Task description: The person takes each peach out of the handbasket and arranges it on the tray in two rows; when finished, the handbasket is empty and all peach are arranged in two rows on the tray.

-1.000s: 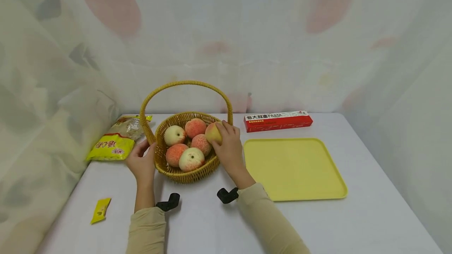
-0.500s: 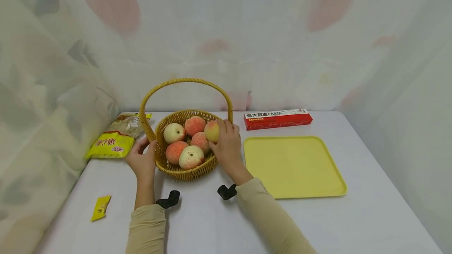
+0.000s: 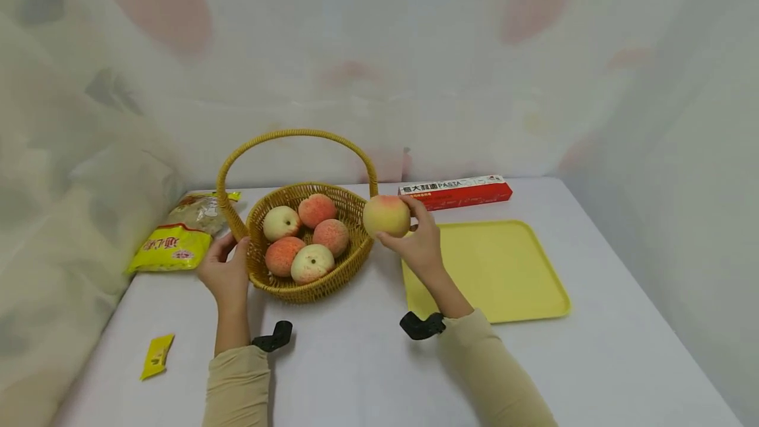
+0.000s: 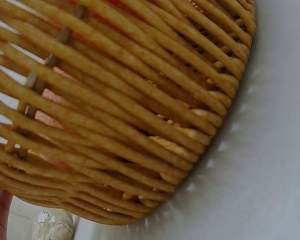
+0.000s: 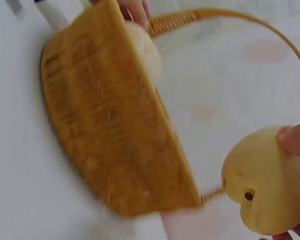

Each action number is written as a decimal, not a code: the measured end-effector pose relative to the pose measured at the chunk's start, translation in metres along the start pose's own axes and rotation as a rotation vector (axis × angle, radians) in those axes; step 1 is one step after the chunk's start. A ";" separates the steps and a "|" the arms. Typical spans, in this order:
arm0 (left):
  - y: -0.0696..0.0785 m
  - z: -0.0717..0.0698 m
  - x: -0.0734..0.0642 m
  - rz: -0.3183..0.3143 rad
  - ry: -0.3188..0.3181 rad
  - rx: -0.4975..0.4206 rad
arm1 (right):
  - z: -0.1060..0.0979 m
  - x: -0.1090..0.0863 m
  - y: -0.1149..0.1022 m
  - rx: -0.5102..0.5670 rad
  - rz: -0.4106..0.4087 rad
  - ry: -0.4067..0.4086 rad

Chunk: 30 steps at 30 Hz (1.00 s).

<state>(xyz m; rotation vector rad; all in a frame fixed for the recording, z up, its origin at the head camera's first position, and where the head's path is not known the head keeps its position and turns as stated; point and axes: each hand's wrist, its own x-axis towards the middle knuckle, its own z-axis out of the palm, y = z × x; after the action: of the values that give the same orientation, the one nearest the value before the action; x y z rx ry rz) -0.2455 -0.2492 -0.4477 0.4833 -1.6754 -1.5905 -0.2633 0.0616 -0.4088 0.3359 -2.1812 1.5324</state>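
Note:
My right hand (image 3: 423, 246) holds a yellow peach (image 3: 387, 217) with a pink blush, raised just off the right rim of the wicker basket (image 3: 317, 292). In the right wrist view, thumb and fingers grip the peach (image 5: 265, 182) at its sides, and its dark stem pit shows. On the basket's left side, by the foot of its tall handle (image 3: 299, 132), my left hand (image 3: 228, 275) holds the rim between thumb and fingers. Inside lie several pink and cream peaches (image 3: 312, 263). The woven wall (image 4: 120, 105) fills most of the left wrist view.
A yellow tray (image 3: 498, 269) lies to the basket's right, with a red and white pasta box (image 3: 456, 194) behind it. At the left are a yellow food bag (image 3: 178, 236) and a small yellow packet (image 3: 157, 356). Curtains surround the table.
My right hand has lifted the yellow peach out of the basket and carried it right, past the rim. The left hand stays on the basket. The head view has shifted slightly.

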 end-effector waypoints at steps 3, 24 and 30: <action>0.001 -0.003 0.002 -0.002 0.014 0.023 | -0.015 0.003 0.015 -0.021 0.044 0.014; -0.005 -0.001 0.002 -0.003 0.006 0.063 | -0.033 0.014 0.094 -0.204 0.245 -0.125; -0.010 0.000 0.002 0.015 0.008 0.059 | -0.036 0.007 0.098 -0.189 0.259 -0.203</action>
<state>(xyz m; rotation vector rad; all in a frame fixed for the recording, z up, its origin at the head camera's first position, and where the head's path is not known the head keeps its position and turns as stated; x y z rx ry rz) -0.2494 -0.2523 -0.4568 0.5048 -1.7201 -1.5296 -0.3048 0.1297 -0.4758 0.1572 -2.5927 1.4585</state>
